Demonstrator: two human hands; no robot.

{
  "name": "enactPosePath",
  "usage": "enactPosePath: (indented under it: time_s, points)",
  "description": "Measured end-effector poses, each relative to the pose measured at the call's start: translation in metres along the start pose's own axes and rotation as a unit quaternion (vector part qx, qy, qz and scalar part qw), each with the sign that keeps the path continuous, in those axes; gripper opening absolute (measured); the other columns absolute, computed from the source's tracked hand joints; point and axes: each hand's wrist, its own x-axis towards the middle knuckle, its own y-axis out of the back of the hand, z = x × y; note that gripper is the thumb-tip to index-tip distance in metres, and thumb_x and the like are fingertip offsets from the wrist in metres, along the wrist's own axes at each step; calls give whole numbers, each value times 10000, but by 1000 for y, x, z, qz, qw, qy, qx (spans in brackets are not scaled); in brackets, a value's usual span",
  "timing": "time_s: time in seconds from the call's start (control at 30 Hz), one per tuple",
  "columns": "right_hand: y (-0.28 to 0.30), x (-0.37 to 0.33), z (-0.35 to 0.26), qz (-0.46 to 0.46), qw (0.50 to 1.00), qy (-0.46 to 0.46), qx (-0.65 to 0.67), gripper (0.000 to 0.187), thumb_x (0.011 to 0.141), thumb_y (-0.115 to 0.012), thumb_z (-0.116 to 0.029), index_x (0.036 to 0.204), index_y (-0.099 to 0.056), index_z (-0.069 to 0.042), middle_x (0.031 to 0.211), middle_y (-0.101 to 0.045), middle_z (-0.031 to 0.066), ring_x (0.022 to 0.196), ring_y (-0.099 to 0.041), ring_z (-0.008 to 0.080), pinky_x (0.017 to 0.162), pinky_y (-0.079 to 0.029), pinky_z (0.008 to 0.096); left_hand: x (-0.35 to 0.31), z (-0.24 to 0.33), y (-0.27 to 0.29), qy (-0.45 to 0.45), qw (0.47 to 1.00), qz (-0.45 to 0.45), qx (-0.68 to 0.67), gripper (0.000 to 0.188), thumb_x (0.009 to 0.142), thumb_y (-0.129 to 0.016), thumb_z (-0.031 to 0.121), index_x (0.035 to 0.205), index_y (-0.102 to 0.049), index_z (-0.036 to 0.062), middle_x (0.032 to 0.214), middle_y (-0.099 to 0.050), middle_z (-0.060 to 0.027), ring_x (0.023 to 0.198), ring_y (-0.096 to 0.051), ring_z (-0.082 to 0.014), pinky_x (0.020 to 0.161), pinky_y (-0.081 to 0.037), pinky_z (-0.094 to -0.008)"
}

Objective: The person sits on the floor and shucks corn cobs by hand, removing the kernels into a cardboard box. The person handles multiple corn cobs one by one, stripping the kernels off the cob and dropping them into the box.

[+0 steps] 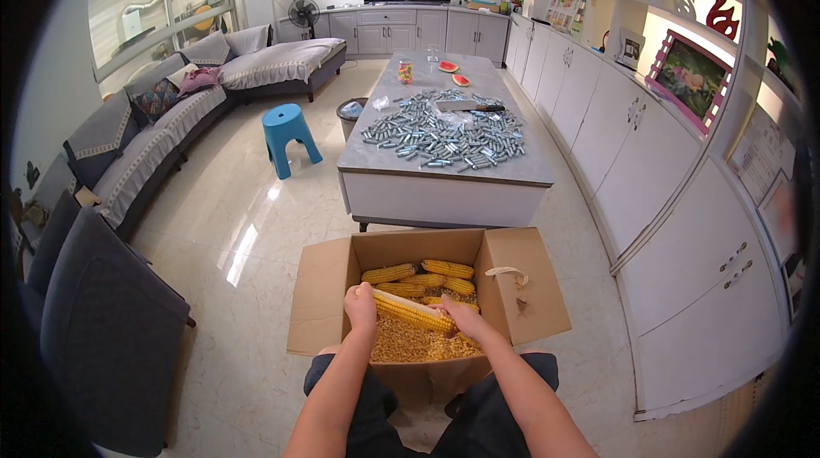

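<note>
Between my two hands a yellow corn cob (407, 311) lies at a slant over an open cardboard box (320, 300). A pale strip runs along its upper side, where kernels are gone. My left hand (360, 311) is closed round the cob's upper left end. At the lower right end my right hand (464, 318) grips the cob, its fingers partly hidden. Loose yellow kernels (406, 344) cover the near part of the box's bottom. Several more cobs (448, 268) lie against the far wall of the box. A pale strip of husk (510, 273) rests on the right flap.
Beyond the box stands a low grey-topped table (363, 163) bearing a heap of small metal cylinders (453, 142), a knife (465, 105), watermelon slices (448, 66) and a jar (405, 72). Left are a blue stool (286, 125), a bin (349, 123) and a dark chair (111, 321). White cabinets (615, 134) line the right.
</note>
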Motion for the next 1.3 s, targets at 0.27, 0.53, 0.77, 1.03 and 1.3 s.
enactPosePath:
  time_s: [0.27,0.53,0.77,1.03,1.3]
  points:
    - [-2,-24,-31,0,991,107,-80,463,910,-397,-427,1081,-591,-43,803,-592,53,612,-525,118,524,-422,256,-12,25,2,72,997,2,16,262,779,-506,208,641,-469,-11,557,-436,-23,548,-419,-110,502,-360,-296]
    - [4,-19,-25,6,998,-66,5,471,913,-379,-444,1054,-601,-54,727,-574,33,534,-508,100,481,-429,226,-6,8,-1,41,999,3,8,263,785,-501,228,695,-497,-19,585,-478,-56,519,-439,-131,459,-365,-306]
    - [-1,-26,-36,-29,996,17,83,454,909,-412,-432,1112,-557,-53,676,-514,2,481,-472,85,439,-413,217,-5,24,6,129,991,18,-13,267,791,-472,250,663,-454,17,553,-446,-54,387,-408,-162,313,-307,-319]
    - [9,-18,-25,-23,991,-74,107,405,919,-420,-379,1120,-545,-51,680,-513,1,489,-469,73,450,-404,215,-7,19,4,105,994,-8,-11,246,785,-464,244,656,-441,36,549,-446,-52,394,-408,-150,319,-307,-301]
    - [8,-20,-29,-45,992,-30,117,458,916,-387,-429,1195,-513,-88,829,-559,5,552,-510,79,488,-442,211,-8,28,5,142,989,-17,-27,230,794,-445,252,701,-445,42,559,-452,-53,376,-409,-155,302,-300,-294]
